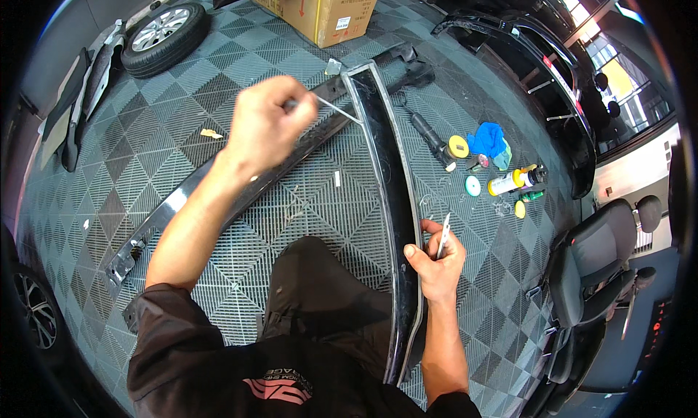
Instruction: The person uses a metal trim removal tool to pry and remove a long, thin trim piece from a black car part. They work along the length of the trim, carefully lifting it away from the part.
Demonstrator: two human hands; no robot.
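On the grey tiled floor (pixel 218 112) lies a long, glossy black trim panel (pixel 389 178), probably stiff but scratch-prone. The left hand (pixel 265 123) pinches a thin, limp strip (pixel 338 109) peeling from its edge; the right hand (pixel 435 254) pinches a small blade (pixel 443 236) beside the rim.

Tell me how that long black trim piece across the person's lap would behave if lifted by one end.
The long black trim piece is thin and narrow for its length, so it would probably flex and droop. It looks like moulded plastic, likely light. Its glossy face may be slippery; the right hand steadies its edge.
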